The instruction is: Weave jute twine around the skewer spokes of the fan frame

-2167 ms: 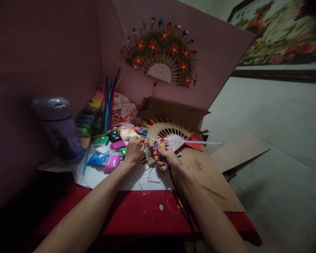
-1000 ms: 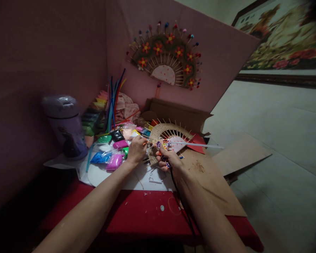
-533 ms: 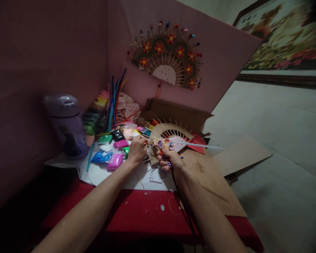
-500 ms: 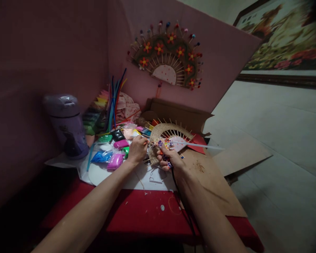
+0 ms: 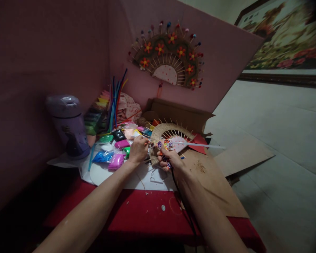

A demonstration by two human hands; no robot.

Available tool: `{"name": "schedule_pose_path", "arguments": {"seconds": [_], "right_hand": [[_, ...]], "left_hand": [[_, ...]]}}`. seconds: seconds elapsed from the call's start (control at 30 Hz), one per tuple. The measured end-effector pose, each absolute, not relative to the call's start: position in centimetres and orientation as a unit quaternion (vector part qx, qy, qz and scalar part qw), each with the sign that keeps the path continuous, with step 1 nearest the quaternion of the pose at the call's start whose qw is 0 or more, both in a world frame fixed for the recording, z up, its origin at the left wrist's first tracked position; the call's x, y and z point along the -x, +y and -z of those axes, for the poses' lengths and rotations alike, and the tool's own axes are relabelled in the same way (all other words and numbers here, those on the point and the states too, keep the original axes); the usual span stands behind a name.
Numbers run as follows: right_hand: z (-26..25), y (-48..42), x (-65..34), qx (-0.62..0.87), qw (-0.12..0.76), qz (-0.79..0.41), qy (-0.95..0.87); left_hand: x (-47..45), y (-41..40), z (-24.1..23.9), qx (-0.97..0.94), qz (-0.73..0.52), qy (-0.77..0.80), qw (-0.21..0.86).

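Head view, hands at mid-frame. The right hand (image 5: 171, 159) is closed around a patterned glue gun (image 5: 159, 144); a white glue stick (image 5: 208, 145) projects toward the right of the frame, and a dark cord (image 5: 183, 203) runs to the lower edge. The left hand (image 5: 138, 149) is bent inward at the left edge of a half-round fan (image 5: 160, 130); whether its fingertips pinch anything cannot be told. The fan lies just right of centre. Left of it: coloured packets (image 5: 116, 161) and a flask (image 5: 70, 131). Upper centre: a flowered fan (image 5: 166, 48).
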State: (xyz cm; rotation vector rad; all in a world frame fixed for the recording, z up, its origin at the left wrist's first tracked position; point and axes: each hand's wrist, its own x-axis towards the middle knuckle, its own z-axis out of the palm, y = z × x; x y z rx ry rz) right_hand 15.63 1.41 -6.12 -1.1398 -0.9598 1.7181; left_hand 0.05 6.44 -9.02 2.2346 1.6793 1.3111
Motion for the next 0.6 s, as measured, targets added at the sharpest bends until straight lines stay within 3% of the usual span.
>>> {"name": "schedule_pose_path", "arguments": {"seconds": [0.6], "right_hand": [[5.99,1.33,-15.59,0.46,0.418,-0.686,-0.378]], "left_hand": [[-0.11,6.3,8.89,-0.726,-0.423,0.541,0.03]]}}
